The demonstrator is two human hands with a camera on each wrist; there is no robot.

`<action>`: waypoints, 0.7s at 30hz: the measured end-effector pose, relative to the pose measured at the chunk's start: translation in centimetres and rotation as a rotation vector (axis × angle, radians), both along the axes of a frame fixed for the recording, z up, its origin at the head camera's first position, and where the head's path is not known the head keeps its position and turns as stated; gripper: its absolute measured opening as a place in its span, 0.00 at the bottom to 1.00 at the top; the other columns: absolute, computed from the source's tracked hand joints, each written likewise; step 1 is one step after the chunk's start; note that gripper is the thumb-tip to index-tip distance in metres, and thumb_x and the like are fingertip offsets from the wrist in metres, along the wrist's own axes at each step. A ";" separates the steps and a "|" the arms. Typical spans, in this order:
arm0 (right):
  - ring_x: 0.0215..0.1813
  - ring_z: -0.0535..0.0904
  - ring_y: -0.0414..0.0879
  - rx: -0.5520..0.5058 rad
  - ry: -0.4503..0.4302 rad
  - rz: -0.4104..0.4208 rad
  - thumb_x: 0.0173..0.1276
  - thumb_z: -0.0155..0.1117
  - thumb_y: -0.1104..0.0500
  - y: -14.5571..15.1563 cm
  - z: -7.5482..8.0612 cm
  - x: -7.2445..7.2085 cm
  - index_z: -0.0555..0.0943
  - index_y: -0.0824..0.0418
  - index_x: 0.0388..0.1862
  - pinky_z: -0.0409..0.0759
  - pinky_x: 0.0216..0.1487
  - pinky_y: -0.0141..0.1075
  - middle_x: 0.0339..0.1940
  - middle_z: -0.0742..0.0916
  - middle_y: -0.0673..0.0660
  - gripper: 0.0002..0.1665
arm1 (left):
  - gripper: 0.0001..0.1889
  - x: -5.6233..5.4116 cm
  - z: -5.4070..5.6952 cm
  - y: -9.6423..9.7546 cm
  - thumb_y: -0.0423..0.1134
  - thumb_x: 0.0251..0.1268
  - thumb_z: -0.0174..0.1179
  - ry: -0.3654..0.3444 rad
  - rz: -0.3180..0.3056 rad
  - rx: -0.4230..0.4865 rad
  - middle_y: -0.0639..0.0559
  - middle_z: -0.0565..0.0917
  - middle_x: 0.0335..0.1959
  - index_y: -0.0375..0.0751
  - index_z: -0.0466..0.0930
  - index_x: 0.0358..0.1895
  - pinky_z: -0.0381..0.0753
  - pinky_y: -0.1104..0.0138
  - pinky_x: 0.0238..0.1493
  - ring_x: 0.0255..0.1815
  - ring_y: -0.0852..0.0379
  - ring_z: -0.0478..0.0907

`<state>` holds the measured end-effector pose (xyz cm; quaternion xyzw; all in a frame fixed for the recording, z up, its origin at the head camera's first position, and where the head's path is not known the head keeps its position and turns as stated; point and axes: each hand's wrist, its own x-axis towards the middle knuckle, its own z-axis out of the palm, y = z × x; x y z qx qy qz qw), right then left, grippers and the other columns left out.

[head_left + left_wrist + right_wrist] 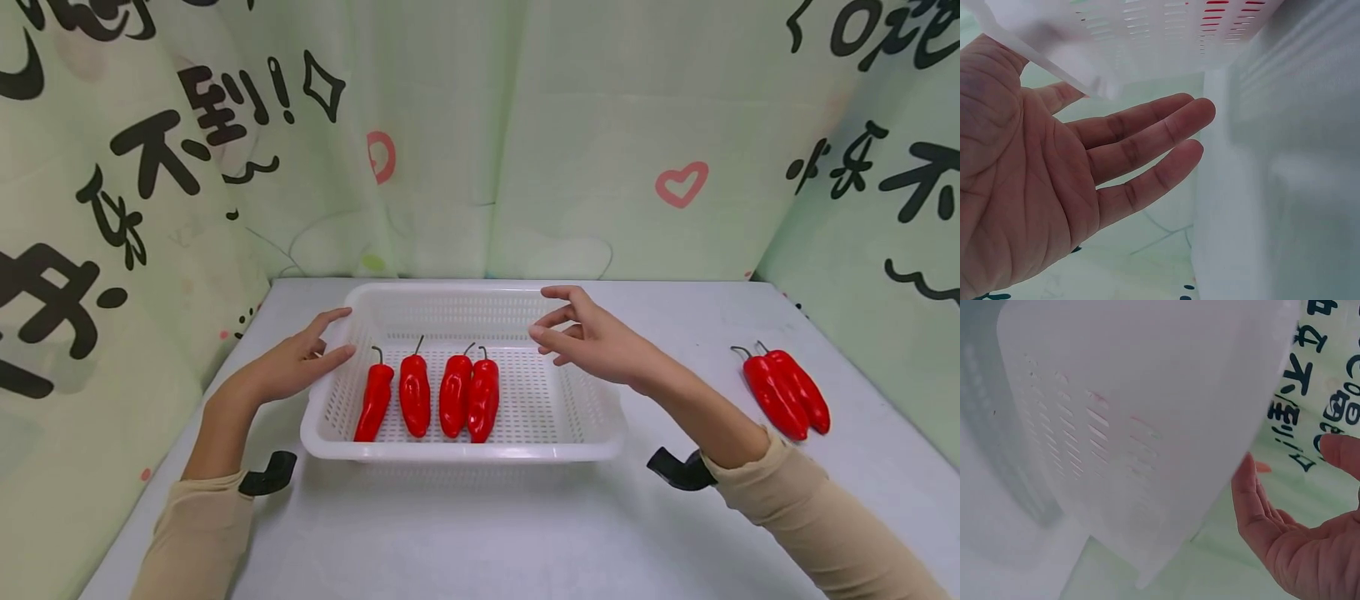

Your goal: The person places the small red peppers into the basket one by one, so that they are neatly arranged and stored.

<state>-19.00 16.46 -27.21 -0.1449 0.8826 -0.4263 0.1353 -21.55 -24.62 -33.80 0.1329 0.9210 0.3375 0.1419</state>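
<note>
A white perforated plastic basket [465, 452] stands on the table with several glossy red peppers [415, 396] lying side by side in its left and middle part, stems pointing away from me. My left hand [288, 362] touches the basket's left rim with thumb and forefinger. In the left wrist view, the other fingers [1154, 147] of that hand extend loosely outside the basket wall. Over the basket's right back part hovers my right hand [592, 337], its fingers loosely bent with nothing between them. The right wrist view shows this hand [1291, 544] beside the basket's outer side [1166, 394].
Two more red peppers [787, 392] lie together on the white table [465, 533], right of the basket. A pale green curtain [585, 167] with black lettering and pink hearts encloses the back and sides.
</note>
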 end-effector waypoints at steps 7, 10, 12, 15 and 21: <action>0.55 0.84 0.52 -0.045 0.083 -0.060 0.78 0.61 0.46 1.1 -0.1 0.7 0.53 0.55 0.81 0.82 0.60 0.51 0.64 0.79 0.60 0.42 | 0.42 -0.1 0.0 0.0 0.59 0.76 0.53 0.003 -0.002 -0.004 0.27 0.70 0.68 0.52 0.42 0.84 0.77 0.35 0.60 0.65 0.29 0.73; 0.55 0.84 0.52 -0.047 0.105 -0.071 0.78 0.61 0.46 1.6 -0.3 0.9 0.52 0.55 0.81 0.82 0.61 0.53 0.64 0.79 0.60 0.43 | 0.42 -0.1 0.0 0.0 0.60 0.76 0.52 0.002 -0.001 -0.005 0.27 0.70 0.68 0.52 0.42 0.84 0.77 0.35 0.60 0.66 0.30 0.72; 0.55 0.84 0.52 -0.036 0.126 -0.075 0.78 0.61 0.46 1.8 -0.6 1.1 0.52 0.56 0.81 0.82 0.60 0.53 0.64 0.79 0.60 0.43 | 0.42 -0.1 0.0 0.0 0.59 0.76 0.53 0.002 -0.002 -0.003 0.27 0.70 0.68 0.52 0.42 0.84 0.77 0.35 0.60 0.65 0.30 0.73; 0.56 0.84 0.52 -0.034 0.156 -0.085 0.78 0.61 0.46 2.1 -0.8 1.4 0.52 0.56 0.82 0.83 0.59 0.51 0.64 0.79 0.60 0.43 | 0.43 -0.1 0.0 -0.1 0.60 0.76 0.53 0.000 -0.002 0.000 0.27 0.71 0.68 0.52 0.42 0.84 0.77 0.35 0.61 0.65 0.30 0.73; 0.59 0.82 0.54 -0.016 0.202 -0.125 0.78 0.61 0.46 2.7 -0.8 2.1 0.52 0.56 0.82 0.84 0.58 0.48 0.66 0.78 0.60 0.44 | 0.43 -0.1 -0.2 -0.1 0.60 0.76 0.53 -0.004 0.006 0.001 0.28 0.70 0.68 0.53 0.41 0.84 0.77 0.35 0.60 0.65 0.30 0.73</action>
